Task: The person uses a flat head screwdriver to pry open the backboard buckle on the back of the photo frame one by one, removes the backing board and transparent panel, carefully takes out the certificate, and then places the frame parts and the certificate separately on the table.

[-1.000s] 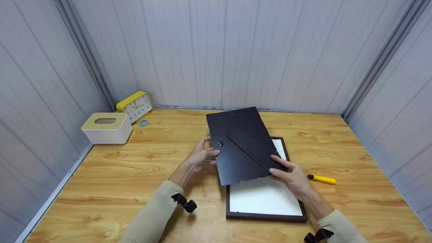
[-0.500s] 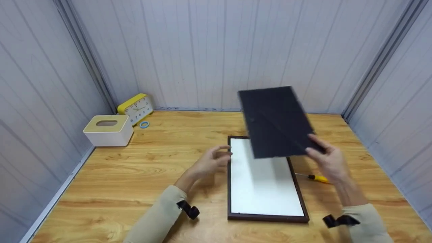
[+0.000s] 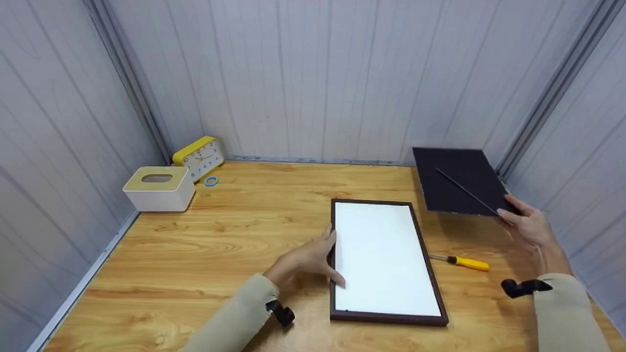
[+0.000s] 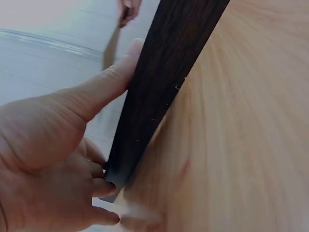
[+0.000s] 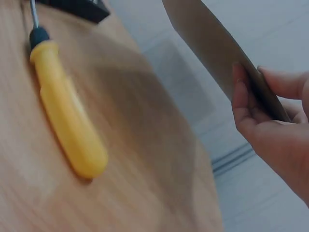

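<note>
A dark brown picture frame (image 3: 391,319) lies on the table with a white sheet (image 3: 386,259) filling its inside. At its left side my left hand (image 3: 310,256) rests, fingers along the outer side and thumb reaching over onto the white. The left wrist view shows that thumb and fingertips against the frame's dark side (image 4: 166,72). Off to the right, my right hand (image 3: 532,232) pinches a black backing board (image 3: 455,183) by its near right corner. The board hangs above the table, its stand strip slanting across it; its brownish underside (image 5: 203,43) faces the right wrist view.
A yellow-handled screwdriver (image 3: 469,264) lies right of the frame, its tip close to the frame's edge. At the back left are a white tissue box (image 3: 159,195), a yellow clock (image 3: 200,157) and a blue ring (image 3: 211,181). Walls border the table.
The right hand has carried the backing board off the frame to the right, uncovering the white sheet. The left hand has let go of the board and come down onto the frame's left side.
</note>
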Action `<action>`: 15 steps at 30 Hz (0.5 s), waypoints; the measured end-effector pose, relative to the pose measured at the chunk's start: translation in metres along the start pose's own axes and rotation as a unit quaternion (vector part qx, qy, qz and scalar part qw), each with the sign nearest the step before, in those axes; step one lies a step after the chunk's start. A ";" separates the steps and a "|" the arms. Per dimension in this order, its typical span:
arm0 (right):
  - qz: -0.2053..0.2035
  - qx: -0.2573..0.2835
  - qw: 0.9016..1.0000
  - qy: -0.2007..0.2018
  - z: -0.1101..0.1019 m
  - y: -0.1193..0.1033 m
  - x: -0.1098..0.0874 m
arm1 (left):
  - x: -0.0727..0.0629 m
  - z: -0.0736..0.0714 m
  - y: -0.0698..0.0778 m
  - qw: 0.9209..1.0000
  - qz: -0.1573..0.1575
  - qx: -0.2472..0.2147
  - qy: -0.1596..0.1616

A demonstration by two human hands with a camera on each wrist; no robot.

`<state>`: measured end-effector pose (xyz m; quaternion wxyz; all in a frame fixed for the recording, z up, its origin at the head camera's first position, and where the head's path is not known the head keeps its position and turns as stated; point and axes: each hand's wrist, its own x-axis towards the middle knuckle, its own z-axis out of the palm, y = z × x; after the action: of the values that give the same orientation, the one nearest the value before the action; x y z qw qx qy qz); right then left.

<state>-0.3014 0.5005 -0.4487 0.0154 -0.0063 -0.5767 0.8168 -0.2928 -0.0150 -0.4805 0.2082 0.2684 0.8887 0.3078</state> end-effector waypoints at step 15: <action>0.136 -0.465 0.874 -0.029 -0.024 0.026 0.002 | -0.009 -0.006 0.007 0.997 -0.023 0.078 -0.013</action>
<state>-0.3027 0.5148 -0.4814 -0.1170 -0.0678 -0.8835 0.4484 -0.2867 -0.0185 -0.4701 0.2052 0.2674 0.9130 0.2296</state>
